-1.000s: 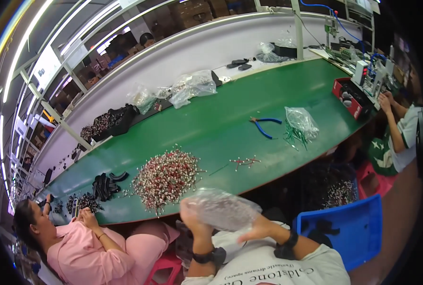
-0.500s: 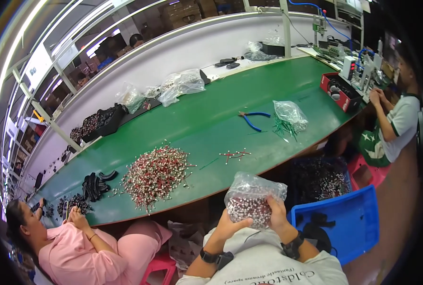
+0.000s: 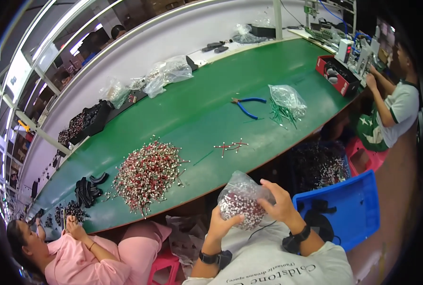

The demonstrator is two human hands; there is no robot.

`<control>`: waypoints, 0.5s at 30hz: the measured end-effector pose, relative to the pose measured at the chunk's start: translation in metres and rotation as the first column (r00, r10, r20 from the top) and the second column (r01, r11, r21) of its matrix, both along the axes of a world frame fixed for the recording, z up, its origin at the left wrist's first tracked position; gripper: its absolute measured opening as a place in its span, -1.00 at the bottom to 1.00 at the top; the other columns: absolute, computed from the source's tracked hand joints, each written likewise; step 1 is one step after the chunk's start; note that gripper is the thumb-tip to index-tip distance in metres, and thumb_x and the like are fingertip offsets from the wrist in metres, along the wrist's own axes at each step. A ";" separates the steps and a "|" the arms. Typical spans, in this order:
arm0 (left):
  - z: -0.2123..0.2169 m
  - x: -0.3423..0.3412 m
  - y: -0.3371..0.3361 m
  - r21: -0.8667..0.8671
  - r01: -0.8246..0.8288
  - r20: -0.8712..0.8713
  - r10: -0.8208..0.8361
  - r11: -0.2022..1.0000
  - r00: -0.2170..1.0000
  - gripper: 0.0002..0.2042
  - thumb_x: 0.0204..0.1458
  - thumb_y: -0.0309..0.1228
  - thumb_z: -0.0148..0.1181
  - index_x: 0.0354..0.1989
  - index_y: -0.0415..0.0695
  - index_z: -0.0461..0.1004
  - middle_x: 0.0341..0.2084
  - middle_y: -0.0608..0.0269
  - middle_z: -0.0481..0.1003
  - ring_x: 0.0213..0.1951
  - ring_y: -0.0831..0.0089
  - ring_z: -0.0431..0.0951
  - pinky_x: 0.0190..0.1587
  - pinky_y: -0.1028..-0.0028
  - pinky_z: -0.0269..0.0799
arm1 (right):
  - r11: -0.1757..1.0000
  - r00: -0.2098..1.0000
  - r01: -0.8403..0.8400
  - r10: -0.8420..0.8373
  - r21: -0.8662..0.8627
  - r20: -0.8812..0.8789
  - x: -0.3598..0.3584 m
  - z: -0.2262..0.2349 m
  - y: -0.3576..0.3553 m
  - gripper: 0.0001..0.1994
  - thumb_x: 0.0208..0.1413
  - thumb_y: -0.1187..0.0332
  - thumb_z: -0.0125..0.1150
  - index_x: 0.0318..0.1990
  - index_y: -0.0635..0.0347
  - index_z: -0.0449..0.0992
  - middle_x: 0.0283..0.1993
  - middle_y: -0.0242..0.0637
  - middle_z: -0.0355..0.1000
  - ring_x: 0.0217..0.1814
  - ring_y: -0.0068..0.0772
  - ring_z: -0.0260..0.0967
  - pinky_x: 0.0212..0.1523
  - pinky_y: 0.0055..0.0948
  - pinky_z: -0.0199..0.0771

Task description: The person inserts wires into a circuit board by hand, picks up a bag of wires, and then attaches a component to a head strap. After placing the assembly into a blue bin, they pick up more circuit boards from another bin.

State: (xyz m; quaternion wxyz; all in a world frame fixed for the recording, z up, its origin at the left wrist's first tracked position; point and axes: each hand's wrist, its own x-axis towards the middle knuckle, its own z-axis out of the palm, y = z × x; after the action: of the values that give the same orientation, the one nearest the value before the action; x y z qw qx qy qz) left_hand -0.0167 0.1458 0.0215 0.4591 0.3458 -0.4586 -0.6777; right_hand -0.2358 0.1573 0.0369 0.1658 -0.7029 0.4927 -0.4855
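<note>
They wear an off-wht short-slv. T-shirt (image 3: pixel 268 256) w/ blk printed lettering (image 3: pixel 287 273), plus blk wrist straps (image 3: pixel 208 258) w/ dk. boxy units (image 3: pixel 225 260), L & R.

White shirt (image 3: pixel 268 259): 5 o'clock; blk lettering, 2 lines, upside-down;
Red box (image 3: pixel 327 80): 2 o'clock; wht lettering on side, too sm to read;
White device (image 3: pixel 343 51): 2 o'clock; red lit display, digits illeg

Long green worktable (image 3: pixel 211 111) — white partition (image 3: pixel 140 57) behind; tube lights (image 3: pixel 61 27) upper left — brownish floor (image 3: pixel 387 209) right.
</note>
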 end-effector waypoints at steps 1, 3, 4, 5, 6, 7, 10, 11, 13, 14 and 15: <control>-0.002 0.004 -0.003 0.015 0.009 0.004 -0.009 1.000 1.000 -0.45 -0.20 -0.53 0.36 0.04 -0.37 0.33 -0.12 0.12 0.50 -0.12 0.40 0.53 -0.02 0.41 0.44 | 0.999 1.000 -0.007 0.006 0.036 0.027 -0.001 -0.008 -0.002 -0.59 -0.09 0.50 0.30 -0.01 0.29 0.44 -0.14 0.03 0.45 -0.17 -0.06 0.47 -0.17 -0.31 0.49; -0.006 0.012 -0.006 0.086 0.006 -0.110 0.004 0.996 0.994 -0.43 -0.22 -0.54 0.32 0.06 -0.38 0.31 -0.12 0.11 0.49 -0.12 0.39 0.53 -0.02 0.40 0.44 | 0.996 0.996 0.084 -0.084 -0.013 -0.011 0.002 0.001 -0.009 -0.74 -0.05 0.63 0.17 -0.15 0.32 0.50 -0.34 -0.01 0.49 -0.36 -0.04 0.48 -0.34 -0.37 0.50; -0.006 0.015 -0.008 0.111 -0.018 -0.141 0.034 0.994 0.989 -0.41 -0.25 -0.56 0.29 0.06 -0.40 0.30 -0.12 0.08 0.49 -0.12 0.37 0.54 -0.02 0.41 0.44 | 0.990 0.992 0.128 -0.128 -0.063 0.005 0.001 0.001 -0.011 -0.75 -0.03 0.62 0.14 -0.14 0.32 0.50 -0.34 -0.02 0.49 -0.36 -0.06 0.49 -0.33 -0.37 0.50; -0.003 0.016 -0.011 0.104 -0.026 -0.166 0.043 0.994 0.985 -0.40 -0.24 -0.56 0.27 0.08 -0.41 0.27 -0.11 0.04 0.49 -0.12 0.35 0.54 -0.01 0.40 0.44 | 0.978 0.985 0.174 -0.172 -0.115 0.021 -0.001 0.002 -0.013 -0.76 0.00 0.62 0.12 -0.13 0.32 0.49 -0.34 -0.02 0.49 -0.35 -0.09 0.49 -0.32 -0.37 0.50; -0.003 0.018 -0.014 0.117 -0.031 -0.195 0.053 0.993 0.979 -0.40 -0.23 -0.55 0.25 0.09 -0.42 0.26 -0.10 0.03 0.49 -0.11 0.33 0.54 0.00 0.38 0.44 | 0.983 0.973 0.177 -0.181 0.039 0.142 -0.005 -0.002 -0.013 -0.79 0.05 0.61 0.08 -0.14 0.34 0.49 -0.36 -0.07 0.49 -0.37 -0.22 0.50 -0.33 -0.41 0.49; -0.003 0.020 -0.016 0.130 -0.035 -0.224 0.064 0.991 0.972 -0.40 -0.23 -0.54 0.23 0.09 -0.43 0.25 -0.10 0.01 0.48 -0.10 0.31 0.54 0.01 0.37 0.44 | 0.977 0.966 0.130 -0.163 0.169 0.200 -0.013 -0.003 -0.011 -0.76 0.11 0.56 0.04 -0.05 0.33 0.45 -0.31 -0.16 0.50 -0.34 -0.47 0.47 -0.31 -0.55 0.44; 0.005 0.015 -0.028 0.113 -0.013 -0.288 0.045 0.994 0.957 -0.37 -0.20 -0.48 0.18 0.13 -0.43 0.19 -0.05 -0.02 0.45 -0.05 0.27 0.52 0.05 0.35 0.42 | 0.960 0.902 -0.163 0.051 0.229 0.428 -0.034 -0.009 -0.019 -0.28 -0.06 0.20 0.40 0.22 0.30 0.21 -0.02 -0.16 0.36 -0.07 -0.34 0.39 -0.06 -0.45 0.39; 0.003 0.013 -0.032 0.108 -0.007 -0.286 0.038 0.994 0.958 -0.37 -0.20 -0.47 0.18 0.13 -0.43 0.18 -0.05 -0.02 0.44 -0.04 0.27 0.52 0.06 0.35 0.41 | 0.957 0.902 -0.155 0.036 0.243 0.431 -0.035 -0.003 -0.020 -0.28 -0.06 0.20 0.40 0.22 0.30 0.21 -0.02 -0.16 0.36 -0.07 -0.34 0.39 -0.06 -0.45 0.39; 0.001 0.013 -0.033 0.110 -0.043 -0.185 0.063 0.993 0.981 -0.40 -0.17 -0.48 0.24 0.11 -0.40 0.22 -0.09 0.05 0.46 -0.09 0.35 0.51 0.02 0.39 0.41 | 0.976 0.980 -0.160 0.140 0.145 0.141 -0.022 0.025 -0.018 0.01 -0.34 0.04 0.56 0.27 0.29 0.13 0.14 -0.09 0.23 0.07 -0.26 0.31 0.02 -0.35 0.36; 0.003 0.012 -0.032 0.086 -0.072 -0.120 0.082 0.994 0.989 -0.40 -0.17 -0.48 0.26 0.11 -0.39 0.23 -0.10 0.07 0.46 -0.10 0.38 0.51 0.01 0.41 0.40 | 0.966 0.987 -0.158 0.149 0.206 0.058 -0.018 0.029 -0.017 0.09 -0.46 0.07 0.61 0.29 0.27 0.10 0.23 -0.04 0.12 0.13 -0.16 0.27 0.05 -0.28 0.35; 0.005 0.010 -0.034 0.053 -0.097 -0.059 0.100 0.994 0.993 -0.41 -0.17 -0.48 0.28 0.10 -0.38 0.25 -0.10 0.09 0.46 -0.11 0.41 0.50 0.00 0.42 0.40 | 0.981 0.988 -0.112 0.128 0.159 -0.090 -0.015 0.037 -0.020 -0.01 -0.38 0.16 0.58 0.27 0.27 0.15 0.19 0.00 0.18 0.09 -0.13 0.31 0.02 -0.32 0.39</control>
State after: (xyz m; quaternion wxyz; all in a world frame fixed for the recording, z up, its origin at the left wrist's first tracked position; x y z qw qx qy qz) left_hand -0.0072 0.1118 0.0265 0.4974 0.3582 -0.4096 -0.6757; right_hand -0.2507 0.1369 0.0734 0.2236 -0.7400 0.4929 -0.3993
